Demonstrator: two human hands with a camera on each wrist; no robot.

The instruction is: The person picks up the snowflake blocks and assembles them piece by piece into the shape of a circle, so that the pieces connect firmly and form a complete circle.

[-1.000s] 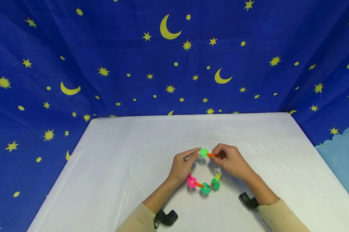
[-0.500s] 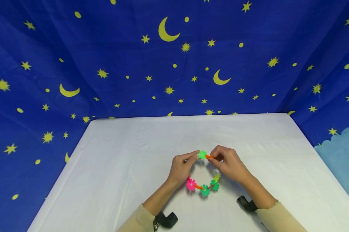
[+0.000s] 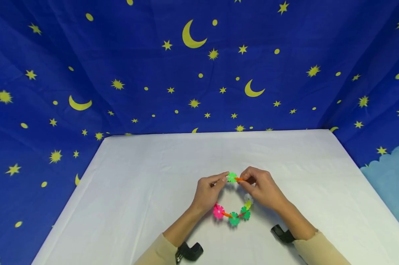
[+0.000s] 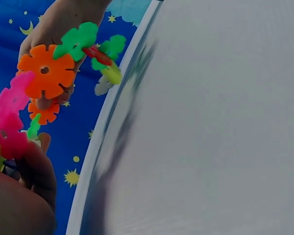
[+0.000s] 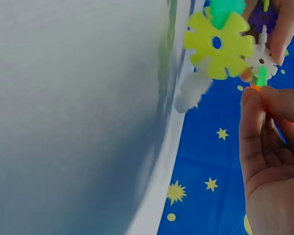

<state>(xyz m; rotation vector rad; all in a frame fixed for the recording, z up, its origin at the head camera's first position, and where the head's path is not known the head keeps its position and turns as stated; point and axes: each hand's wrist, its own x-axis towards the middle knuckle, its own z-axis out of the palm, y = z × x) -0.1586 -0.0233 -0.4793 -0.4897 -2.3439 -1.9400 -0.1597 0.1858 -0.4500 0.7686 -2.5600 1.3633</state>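
Observation:
A curved chain of interlocking plastic flower discs hangs over the table between both hands. My left hand (image 3: 207, 191) grips it on the left, covering part of that side; in the right wrist view a white disc (image 5: 258, 62) and a purple disc (image 5: 265, 18) show by its fingers. My right hand (image 3: 262, 187) pinches an orange disc (image 3: 240, 179), which meets a light green disc (image 3: 232, 177). The lower arc has a pink disc (image 3: 218, 212), a green disc (image 3: 234, 219) and a yellow disc (image 5: 225, 58). A clear disc (image 5: 192, 92) ends the chain below the right hand, apart from the orange disc.
A white cloth covers the table (image 3: 146, 191). Behind it hangs a blue curtain (image 3: 159, 66) with yellow moons and stars. Black wrist devices stick out near the left sleeve (image 3: 159, 250) and the right sleeve (image 3: 320, 248).
Both hands and the chain have shifted very slightly toward the front in the head view. The same discs stay in the fingers.

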